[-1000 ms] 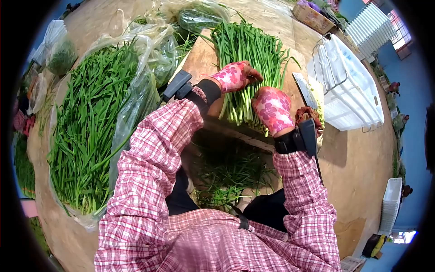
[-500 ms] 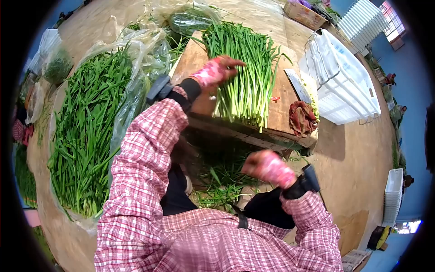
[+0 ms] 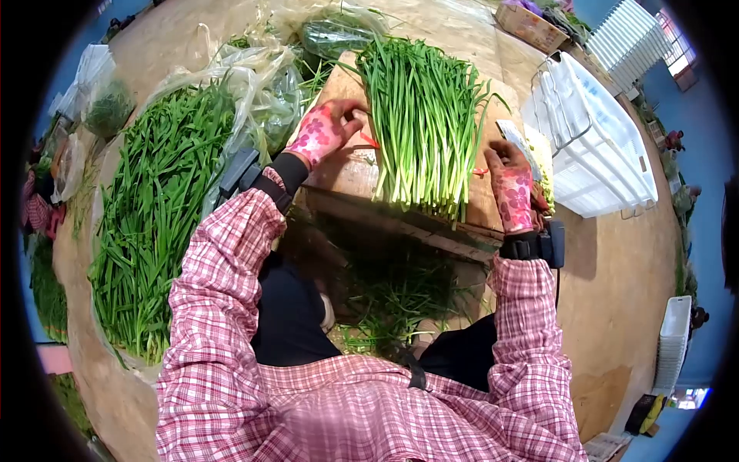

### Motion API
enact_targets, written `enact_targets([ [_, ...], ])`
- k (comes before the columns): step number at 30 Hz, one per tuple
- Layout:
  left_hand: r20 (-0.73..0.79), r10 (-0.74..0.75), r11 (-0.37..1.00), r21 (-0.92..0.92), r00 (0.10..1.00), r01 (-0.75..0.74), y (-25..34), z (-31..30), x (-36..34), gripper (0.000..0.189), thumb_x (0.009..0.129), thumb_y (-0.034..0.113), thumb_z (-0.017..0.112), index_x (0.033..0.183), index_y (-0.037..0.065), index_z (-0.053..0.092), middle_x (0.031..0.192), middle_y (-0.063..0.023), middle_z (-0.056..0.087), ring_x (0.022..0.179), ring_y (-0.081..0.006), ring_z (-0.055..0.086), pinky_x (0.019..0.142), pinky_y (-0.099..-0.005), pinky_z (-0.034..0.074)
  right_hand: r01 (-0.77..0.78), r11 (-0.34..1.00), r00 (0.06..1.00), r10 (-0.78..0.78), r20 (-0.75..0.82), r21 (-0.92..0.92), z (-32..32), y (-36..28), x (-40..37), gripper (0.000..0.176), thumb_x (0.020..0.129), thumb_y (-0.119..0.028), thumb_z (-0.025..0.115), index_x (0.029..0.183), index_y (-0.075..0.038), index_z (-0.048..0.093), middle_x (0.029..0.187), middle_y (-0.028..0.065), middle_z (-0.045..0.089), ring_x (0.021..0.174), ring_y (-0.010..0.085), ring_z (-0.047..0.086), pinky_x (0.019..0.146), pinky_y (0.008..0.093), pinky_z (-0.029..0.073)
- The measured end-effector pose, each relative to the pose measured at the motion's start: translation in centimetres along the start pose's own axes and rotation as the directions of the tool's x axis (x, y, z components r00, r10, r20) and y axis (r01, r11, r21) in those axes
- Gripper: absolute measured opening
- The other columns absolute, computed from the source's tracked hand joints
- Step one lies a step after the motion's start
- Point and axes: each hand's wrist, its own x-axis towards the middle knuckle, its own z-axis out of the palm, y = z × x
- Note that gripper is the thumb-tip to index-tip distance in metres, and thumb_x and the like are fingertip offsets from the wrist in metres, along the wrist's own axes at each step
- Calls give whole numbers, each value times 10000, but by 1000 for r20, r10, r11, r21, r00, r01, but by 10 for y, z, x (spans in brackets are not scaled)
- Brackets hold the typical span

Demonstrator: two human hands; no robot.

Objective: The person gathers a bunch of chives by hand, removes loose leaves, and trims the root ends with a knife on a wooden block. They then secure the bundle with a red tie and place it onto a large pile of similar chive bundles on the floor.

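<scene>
A thick bundle of garlic chives (image 3: 423, 123) lies on a wooden board (image 3: 350, 158), leaves away from me and pale stem ends toward me. A thin red tie (image 3: 369, 141) passes under it, its ends showing on both sides. My left hand (image 3: 327, 132), in a pink patterned fingerless glove, pinches the tie's end left of the chives. On the right, my right hand (image 3: 509, 181), gloved alike, has curled fingers at the tie's other end; the exact contact is hard to see. A broad knife blade (image 3: 512, 137) and a partly hidden brown cloth lie beside that hand.
A large heap of greens (image 3: 158, 208) in clear plastic spreads over the floor at left. White plastic crates (image 3: 589, 138) stand right of the board. Leaf scraps (image 3: 392, 296) lie on the floor between my legs. Other people are at the far edges.
My left hand has come off the chives to the tie at their left. My right hand has risen from above my lap to the tie's right end.
</scene>
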Motion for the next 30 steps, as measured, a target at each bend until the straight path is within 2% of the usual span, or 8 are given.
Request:
enact_targets([
  [2,-42,188,949,-249,981,-193,18,17,11,263,901,262,667,1139,150,681,888,-108,671,815,-214,649,751,-361,539,36,954,981,-91,173,297,12,-46,-13,213,857,-186,717,1011,-41,693,975,104,692,865,198,664,773,308,535],
  [4,33,362,919,-181,932,-351,46,34,23,267,925,303,637,1147,164,687,916,-104,658,802,-212,628,744,-356,541,294,956,914,-287,288,19,24,-78,-24,232,793,-164,755,995,-65,697,958,107,667,893,240,652,785,345,531],
  [15,236,301,948,-177,924,-263,49,63,32,392,830,163,665,1220,203,664,941,-150,572,942,-312,609,848,-407,495,537,756,836,-414,361,-374,38,-75,-25,239,735,-187,697,949,-82,717,878,135,696,880,323,665,740,450,506],
  [18,296,238,962,-203,925,-183,53,62,31,389,819,131,652,1201,201,679,891,-141,599,875,-296,628,814,-400,509,410,691,886,-146,440,-595,51,-71,-18,159,742,-205,673,820,-75,723,766,140,690,761,344,675,696,467,512],
  [21,288,221,965,-203,932,-166,52,65,33,358,820,133,649,1165,213,702,829,-148,637,742,-274,644,730,-383,522,268,897,873,-72,482,-352,33,-75,-20,178,767,-189,624,760,-29,703,738,175,685,668,317,676,659,395,539],
  [24,255,267,961,-141,929,-238,48,69,35,412,784,129,585,1168,220,703,694,-159,656,677,-255,660,716,-360,530,289,955,629,-144,764,-59,-6,-92,-57,178,785,-172,639,847,-20,708,721,139,683,647,242,667,643,343,540],
  [26,322,197,976,-158,926,-152,56,57,31,415,795,144,577,1181,236,697,693,-150,658,687,-253,662,720,-360,529,271,955,127,-160,979,121,-21,-90,-75,160,804,-172,648,862,-36,710,748,131,693,662,238,671,642,336,540],
  [30,309,220,968,-187,925,-168,51,67,32,383,826,147,605,1189,235,692,684,-141,623,683,-253,644,697,-369,516,178,974,804,-62,592,-139,-8,-109,-67,162,839,-170,653,965,-87,712,847,114,713,791,264,689,764,368,528],
])
